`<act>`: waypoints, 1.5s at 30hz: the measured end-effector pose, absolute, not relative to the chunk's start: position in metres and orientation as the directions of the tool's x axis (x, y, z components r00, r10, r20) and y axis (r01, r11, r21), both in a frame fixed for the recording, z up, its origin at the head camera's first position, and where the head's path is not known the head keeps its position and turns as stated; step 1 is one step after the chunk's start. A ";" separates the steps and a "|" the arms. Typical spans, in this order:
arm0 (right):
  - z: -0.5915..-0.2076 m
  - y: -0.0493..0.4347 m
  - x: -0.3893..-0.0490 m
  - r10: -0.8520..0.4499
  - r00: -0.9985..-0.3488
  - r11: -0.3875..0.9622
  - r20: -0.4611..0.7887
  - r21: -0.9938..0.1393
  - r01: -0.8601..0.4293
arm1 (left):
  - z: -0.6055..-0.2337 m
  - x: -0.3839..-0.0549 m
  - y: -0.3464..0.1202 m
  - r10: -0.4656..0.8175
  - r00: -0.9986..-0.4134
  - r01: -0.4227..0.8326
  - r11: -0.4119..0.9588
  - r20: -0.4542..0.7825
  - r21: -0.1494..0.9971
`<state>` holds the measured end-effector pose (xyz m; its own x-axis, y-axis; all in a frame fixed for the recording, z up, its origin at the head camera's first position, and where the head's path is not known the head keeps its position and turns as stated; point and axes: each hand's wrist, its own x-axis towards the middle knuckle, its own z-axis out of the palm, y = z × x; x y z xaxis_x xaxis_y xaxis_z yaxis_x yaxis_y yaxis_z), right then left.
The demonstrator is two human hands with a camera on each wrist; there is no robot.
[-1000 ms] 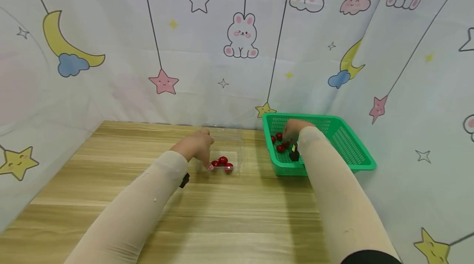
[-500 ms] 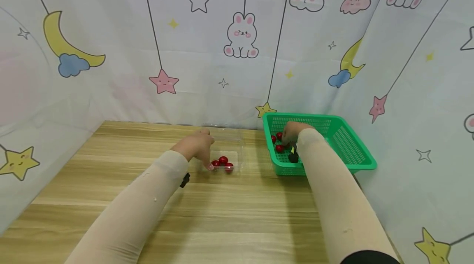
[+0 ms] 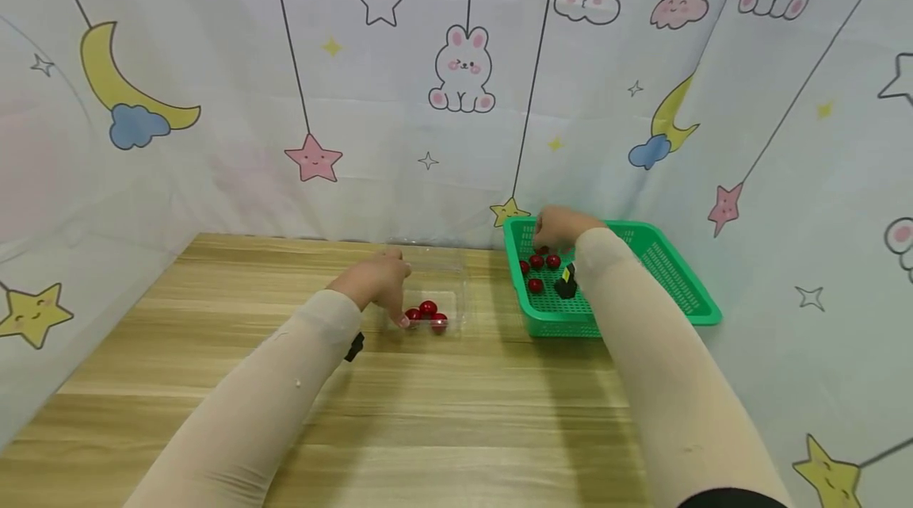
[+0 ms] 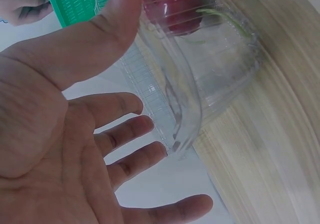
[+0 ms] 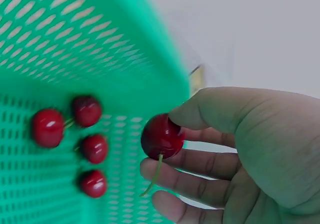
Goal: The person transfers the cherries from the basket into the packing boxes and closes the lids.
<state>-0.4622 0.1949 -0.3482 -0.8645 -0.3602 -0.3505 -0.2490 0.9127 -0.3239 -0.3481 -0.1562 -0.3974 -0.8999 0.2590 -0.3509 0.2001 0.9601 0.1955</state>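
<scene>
My right hand [image 3: 566, 227] is over the far left part of a green plastic basket [image 3: 685, 321]. Between thumb and fingers it pinches a dark red cherry [image 5: 162, 136] whose green stem hangs down, clear in the right wrist view. Several loose cherries [image 5: 48, 128] lie on the basket floor beside it. My left hand [image 3: 374, 282] is at the left side of a clear plastic container [image 4: 225, 76], its fingers relaxed and spread, the thumb by the rim and fingertips near the lid edge. Inside that container sit 3 cherries [image 3: 428, 308], one with a stem visible in the left wrist view.
Both containers stand at the back of a wooden table [image 3: 456, 429], the basket to the right of the clear one. A white patterned cloth [image 3: 399, 96] hangs right behind them and along the right side. A black wrist camera [image 3: 567, 284] hangs under the right wrist.
My right hand has moved up and slightly left from the basket floor towards its far left edge, holding a cherry. My left hand and the clear container have stayed in place.
</scene>
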 end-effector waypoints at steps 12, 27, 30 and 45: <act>-0.324 0.129 -0.431 -0.496 -0.844 0.861 -0.204 -0.243 -0.447 | -0.397 -0.348 -0.156 0.264 -0.897 0.208 0.959 -0.353 0.191; -0.366 0.050 -0.396 -0.711 -0.674 0.702 -0.199 -0.159 -0.694 | -0.397 -0.351 -0.157 0.270 -0.890 0.215 0.959 -0.368 0.185; -0.380 0.041 -0.395 -0.733 -0.653 0.680 -0.189 -0.172 -0.713 | -0.396 -0.351 -0.157 0.271 -0.885 0.214 0.959 -0.378 0.185; -0.408 0.027 -0.389 -0.774 -0.578 0.632 -0.259 -0.253 -0.732 | -0.398 -0.353 -0.159 0.291 -0.885 0.232 0.952 -0.362 0.199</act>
<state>-0.3885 0.0268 -0.4081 -0.5783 -0.7736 -0.2592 -0.7324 0.6322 -0.2529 -0.3530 -0.1585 -0.3980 -0.8854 0.2912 -0.3624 0.2317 0.9522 0.1990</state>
